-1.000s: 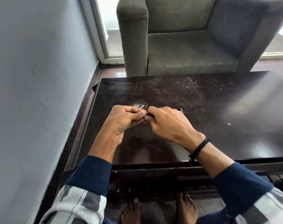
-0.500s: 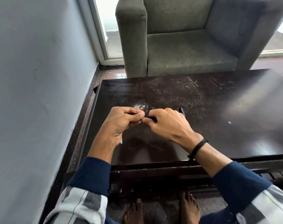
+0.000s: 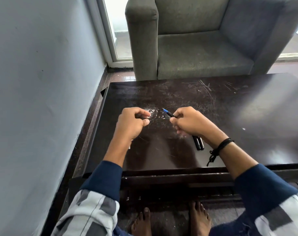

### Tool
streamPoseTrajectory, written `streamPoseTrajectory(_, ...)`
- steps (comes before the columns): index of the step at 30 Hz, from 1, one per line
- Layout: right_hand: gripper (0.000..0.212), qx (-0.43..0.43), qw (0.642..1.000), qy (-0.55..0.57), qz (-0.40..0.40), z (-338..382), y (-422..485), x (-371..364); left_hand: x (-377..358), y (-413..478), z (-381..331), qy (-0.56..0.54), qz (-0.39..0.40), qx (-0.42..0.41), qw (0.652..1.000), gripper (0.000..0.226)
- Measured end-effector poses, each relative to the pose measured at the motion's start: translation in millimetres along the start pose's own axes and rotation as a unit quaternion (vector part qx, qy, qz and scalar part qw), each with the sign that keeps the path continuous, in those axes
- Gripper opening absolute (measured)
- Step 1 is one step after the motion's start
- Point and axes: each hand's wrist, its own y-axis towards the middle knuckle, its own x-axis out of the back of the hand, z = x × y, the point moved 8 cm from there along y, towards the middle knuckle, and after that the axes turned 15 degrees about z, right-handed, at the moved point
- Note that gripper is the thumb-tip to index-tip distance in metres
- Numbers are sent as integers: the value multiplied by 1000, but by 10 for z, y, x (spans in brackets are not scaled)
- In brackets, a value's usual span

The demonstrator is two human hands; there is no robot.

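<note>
My right hand grips a black pen whose bare blue tip points up and to the left. The back ends of dark pens stick out below that hand, just above the table. My left hand is curled and pinches a small dark piece, seemingly the pen's cap, between thumb and fingers; most of it is hidden. A gap of bare tabletop separates the two hands over the dark wooden table.
A grey armchair stands just beyond the table's far edge. A pale wall runs close along the left. A glass door is at the back left. My bare feet rest on the floor under the table's near edge.
My hands were together on the pen; now they have pulled apart, the left hand going left with the cap and the right going right with the pen, its blue tip exposed.
</note>
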Motion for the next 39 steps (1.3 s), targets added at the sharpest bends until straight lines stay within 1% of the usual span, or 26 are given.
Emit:
streamPoseTrajectory(2, 15, 3, 990, 142, 2, 14, -12, -31, -135, 12, -49, 71, 13, -4, 997, 26)
streamPoseTrajectory(4, 15, -5, 972, 235, -1, 38, -55, -42, -275, 8, -73, 126, 39, -3, 991, 27)
streamPoseTrajectory(6, 17, -11, 953, 304, -11, 22, -73, -35, -373, 2, -62, 159, 57, 0, 986, 29)
streamPoseTrajectory(8, 17, -19, 942, 335, -24, -23, -83, -16, -426, 6, -38, 185, 61, -4, 981, 31)
streamPoseTrajectory(13, 17, -34, 932, 358, -43, -116, -88, 15, -522, 20, -22, 283, 70, 9, 956, 32)
streamPoseTrajectory(16, 11, -41, 915, 398, -43, -123, -85, -6, -546, 44, -1, 299, 78, 18, 951, 33)
streamPoseTrajectory(18, 9, -34, 902, 428, -43, -123, -87, -15, -522, 43, -30, 315, 68, 12, 947, 29)
streamPoseTrajectory(20, 9, -19, 889, 456, -43, -117, -95, -15, -417, 45, -95, 287, 29, -5, 957, 21)
streamPoseTrajectory(22, 9, -4, 869, 492, -46, -101, -110, -7, -286, 43, -134, 184, -3, -17, 983, 13)
streamPoseTrajectory(23, 10, 5, 856, 514, -46, -88, -116, -3, -253, 43, -144, 115, 3, -24, 993, 19)
streamPoseTrajectory(25, 11, 26, 829, 558, -37, -53, -115, -11, -286, 28, -160, -26, 56, -21, 998, 32)
streamPoseTrajectory(26, 11, 36, 818, 573, -29, -30, -114, -23, -336, 5, -181, -69, 87, -18, 994, 32)
streamPoseTrajectory(27, 9, 44, 813, 581, -19, -8, -111, -41, -373, -11, -200, -83, 105, -22, 991, 27)
streamPoseTrajectory(29, 6, 58, 815, 576, 0, 36, -102, -84, -388, -28, -243, -65, 100, -46, 992, 14)
streamPoseTrajectory(31, 4, 59, 830, 554, 10, 66, -91, -122, -352, -12, -260, -38, 75, -71, 994, 2)
streamPoseTrajectory(34, 23, 48, 839, 541, -9, 50, -73, -121, -284, 9, -261, 7, 56, -78, 995, 8)
streamPoseTrajectory(36, 32, 47, 837, 544, -31, 20, -65, -97, -284, 10, -252, 27, 68, -72, 995, 13)
streamPoseTrajectory(39, 27, 55, 839, 539, -51, -13, -51, -102, -342, -3, -249, 33, 92, -63, 993, 15)
